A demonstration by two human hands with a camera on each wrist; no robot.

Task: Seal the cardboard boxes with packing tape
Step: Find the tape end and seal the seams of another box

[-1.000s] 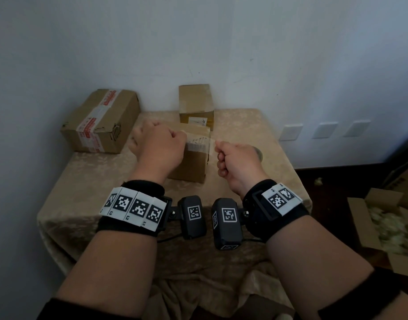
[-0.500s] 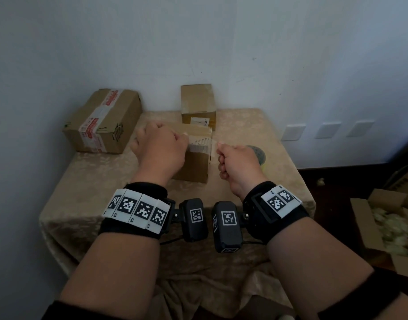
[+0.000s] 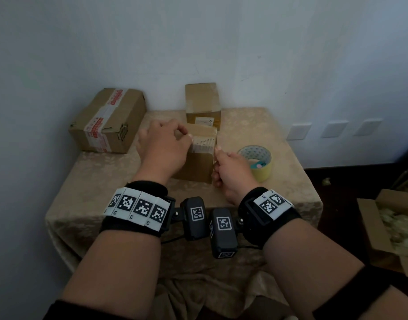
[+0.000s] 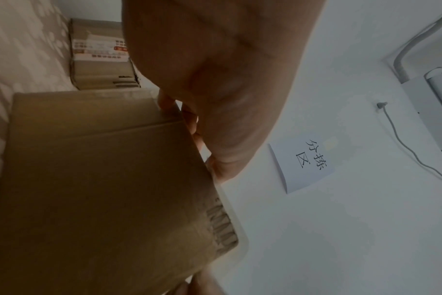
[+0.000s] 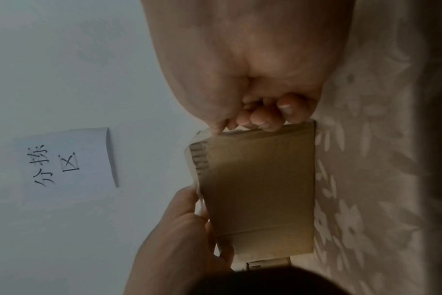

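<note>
So the head cam had the whole setup: a small cardboard box (image 3: 198,155) sat upright in the middle of a table (image 3: 279,125) covered in a beige floral cloth, taller than it was wide as far as I could tell, its long axis running straight up. A strip of clear packing tape (image 3: 204,144) lay across its top near edge, running left to right between the two hands. The left hand (image 3: 162,146) rested over the top left of the box with fingers bent, fingertips pressing on the tape. The right hand (image 3: 230,172) was curled tight at the box's right front corner, thumb up against the edge, pinching the tape end there.

The tape roll (image 3: 258,161) only showed in the head view, lying flat on the cloth just right of the right hand, hole facing up. Same for the two other boxes: a big taped box (image 3: 108,121) off the left back of the table and a narrow box (image 3: 203,102) by the wall behind.

The wrist cams added stuff the head cam missed. Both caught a paper sign (image 5: 66,165) with handwritten characters on the wall. The left wrist one also got a white wall unit (image 4: 432,111) with a dangling cable. The right wrist view showed the right fingers (image 5: 262,117) bunched at the box corner, which the head cam only saw from behind.
</note>
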